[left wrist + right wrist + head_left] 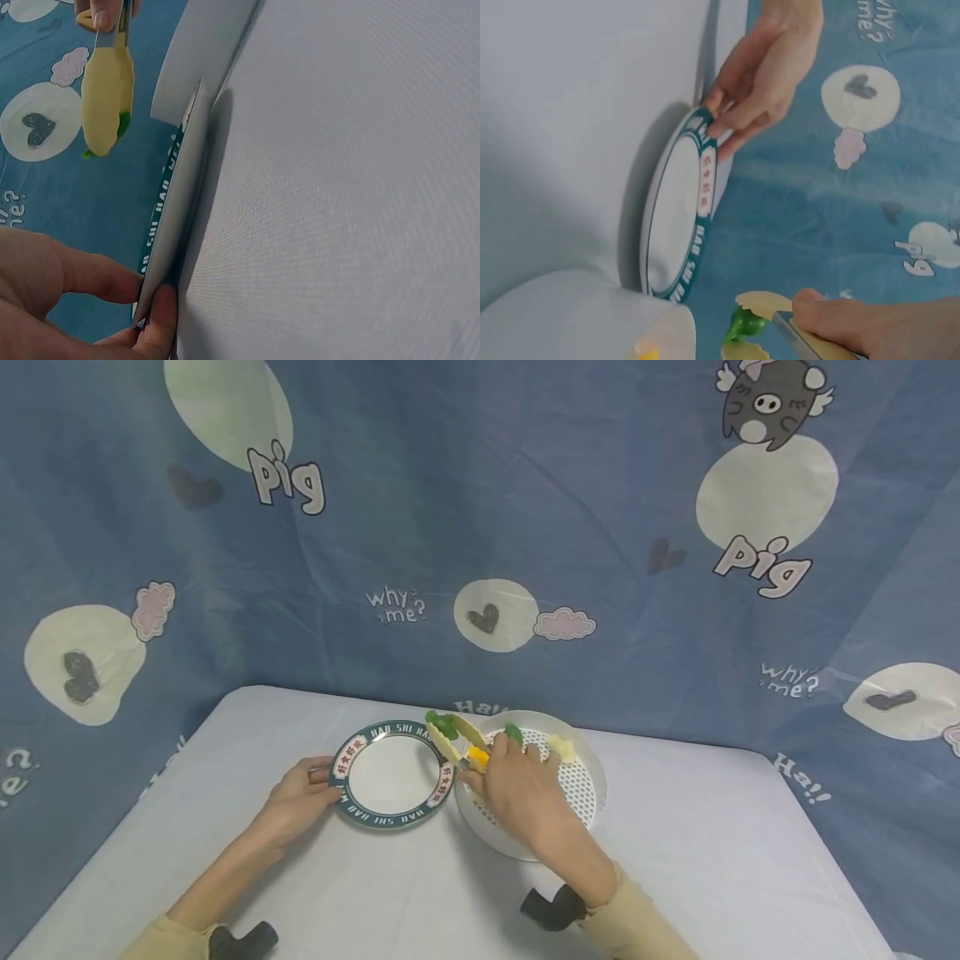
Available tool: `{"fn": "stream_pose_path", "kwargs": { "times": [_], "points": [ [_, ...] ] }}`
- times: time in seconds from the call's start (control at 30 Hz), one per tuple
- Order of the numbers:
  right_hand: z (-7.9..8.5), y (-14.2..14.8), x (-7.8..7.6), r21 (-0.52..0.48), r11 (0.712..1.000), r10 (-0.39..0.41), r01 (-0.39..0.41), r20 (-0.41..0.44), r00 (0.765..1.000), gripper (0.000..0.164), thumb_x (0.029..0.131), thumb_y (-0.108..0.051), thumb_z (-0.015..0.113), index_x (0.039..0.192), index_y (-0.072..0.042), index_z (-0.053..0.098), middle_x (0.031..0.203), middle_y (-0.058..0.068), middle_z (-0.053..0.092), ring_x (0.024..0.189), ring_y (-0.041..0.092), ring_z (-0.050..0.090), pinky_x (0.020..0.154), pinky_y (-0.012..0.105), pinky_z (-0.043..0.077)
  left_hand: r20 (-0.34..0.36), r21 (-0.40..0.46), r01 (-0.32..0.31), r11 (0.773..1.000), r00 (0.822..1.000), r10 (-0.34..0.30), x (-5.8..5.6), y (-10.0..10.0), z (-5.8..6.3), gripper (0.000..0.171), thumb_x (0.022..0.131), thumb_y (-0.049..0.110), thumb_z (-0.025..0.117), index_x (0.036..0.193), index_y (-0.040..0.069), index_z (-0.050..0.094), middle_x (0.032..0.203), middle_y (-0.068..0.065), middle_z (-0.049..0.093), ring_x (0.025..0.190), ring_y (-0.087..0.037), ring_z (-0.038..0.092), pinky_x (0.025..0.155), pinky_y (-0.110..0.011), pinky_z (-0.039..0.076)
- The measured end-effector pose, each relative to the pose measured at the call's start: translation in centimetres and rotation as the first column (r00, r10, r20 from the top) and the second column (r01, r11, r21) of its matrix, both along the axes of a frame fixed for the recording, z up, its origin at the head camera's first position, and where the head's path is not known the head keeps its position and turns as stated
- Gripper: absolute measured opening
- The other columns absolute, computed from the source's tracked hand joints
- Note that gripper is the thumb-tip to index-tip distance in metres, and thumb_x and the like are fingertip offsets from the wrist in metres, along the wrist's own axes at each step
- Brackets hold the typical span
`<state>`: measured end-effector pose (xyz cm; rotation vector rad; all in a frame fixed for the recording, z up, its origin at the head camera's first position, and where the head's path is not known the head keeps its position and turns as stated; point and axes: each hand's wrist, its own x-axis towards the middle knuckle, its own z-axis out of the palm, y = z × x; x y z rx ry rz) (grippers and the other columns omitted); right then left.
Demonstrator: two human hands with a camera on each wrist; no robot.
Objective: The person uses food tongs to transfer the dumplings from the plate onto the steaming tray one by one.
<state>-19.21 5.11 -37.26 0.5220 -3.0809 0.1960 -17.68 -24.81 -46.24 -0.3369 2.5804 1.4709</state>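
My left hand [300,797] pinches the left rim of a round plate [393,774] with a white middle and a dark green lettered border. The thumb is on one face of the rim and fingers are under it in the left wrist view. My right hand [525,785] grips a pair of tongs [109,97] with metal arms and yellow scalloped tips. Between the tips is a glossy green piece [748,323], like a toy vegetable. The tongs hang over the plate's right rim, beside a white perforated basket [592,793].
Inside the basket sit a pale yellow piece [562,748], another green piece [513,734] and an orange-yellow piece [649,355]. The basket stands right beside the plate on a white-covered table [697,827]. Behind the table hangs a blue printed cloth [600,677].
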Motion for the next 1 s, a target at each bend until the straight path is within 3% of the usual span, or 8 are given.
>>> {"fn": "stream_pose_path", "kwargs": {
  "times": [0.2,0.47,1.0],
  "points": [
    [0.2,1.5,0.2,-0.005,1.000,-0.021,0.021,-0.038,0.999,0.058,0.105,-0.055,0.062,0.120,0.002,0.057,0.104,0.019,0.075,0.094,0.038,0.070,0.084,0.058,0.052,0.000,-0.002,0.005,1.000,1.000,-0.005,0.0,0.0,0.2,0.071,0.106,0.012,0.056,0.162,-0.016,0.024,0.153,-0.040,0.049,0.143,-0.053,0.055,0.115,-0.059,0.055],
    [0.6,3.5,0.2,0.019,0.998,-0.055,0.055,-0.003,0.998,0.054,0.106,-0.054,0.061,0.110,0.000,0.057,0.080,0.010,0.062,0.080,0.030,0.061,0.071,0.045,0.042,0.013,-0.008,0.003,1.000,1.000,-0.003,0.1,-0.2,0.0,0.073,0.106,0.015,0.057,0.163,-0.015,0.022,0.155,-0.040,0.048,0.144,-0.053,0.054,0.116,-0.060,0.054],
    [1.0,6.7,0.7,0.003,0.993,-0.115,0.115,0.041,0.992,0.055,0.107,-0.053,0.060,0.107,0.001,0.055,0.076,0.007,0.054,0.073,0.027,0.052,0.068,0.039,0.032,0.003,-0.002,0.011,1.000,1.000,-0.011,-0.1,-0.1,0.1,0.072,0.106,0.015,0.056,0.163,-0.015,0.022,0.155,-0.041,0.048,0.144,-0.053,0.054,0.116,-0.061,0.053]
  ]
}}
